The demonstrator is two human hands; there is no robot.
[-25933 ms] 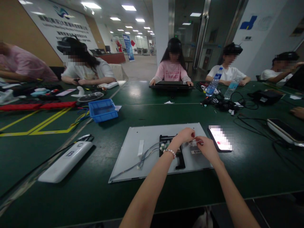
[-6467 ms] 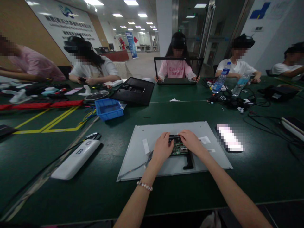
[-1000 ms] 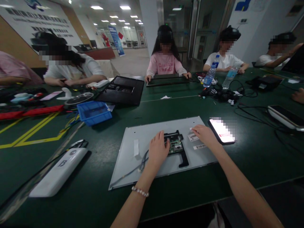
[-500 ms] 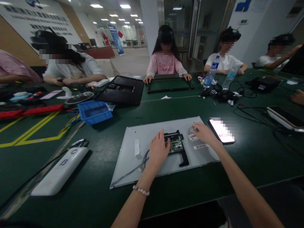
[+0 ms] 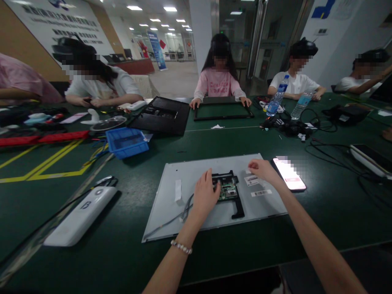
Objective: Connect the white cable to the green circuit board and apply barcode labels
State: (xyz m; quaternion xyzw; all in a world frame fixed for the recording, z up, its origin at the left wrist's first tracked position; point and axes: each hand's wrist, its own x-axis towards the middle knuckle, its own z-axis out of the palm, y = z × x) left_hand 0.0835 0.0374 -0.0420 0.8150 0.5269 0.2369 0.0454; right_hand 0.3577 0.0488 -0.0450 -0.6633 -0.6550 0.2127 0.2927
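Note:
A flat grey display panel (image 5: 165, 204) lies face down on the green table in front of me. On its middle sits a black plastic bracket (image 5: 238, 206) with a green circuit board (image 5: 226, 192) in it. My left hand (image 5: 204, 194) rests along the bracket's left side, fingers stretched and thumb over the board's edge. Thin grey cables (image 5: 171, 220) run from under that hand to the panel's lower left. My right hand (image 5: 263, 169) is pinched at the panel's upper right, just above a white label (image 5: 251, 180); a small pale bit shows at its fingertips, too small to name.
A lit phone (image 5: 289, 174) lies right of the panel, a white power bank (image 5: 81, 216) to its left. Beyond are a blue bin (image 5: 127, 143), a black back cover (image 5: 162, 116) and two water bottles (image 5: 278, 96). Across the table a person holds a black frame (image 5: 223, 117).
The view has shifted slightly. My right fingertips have stayed near the label with small movements; my left hand stays on the bracket. The person opposite has laid the black frame flat.

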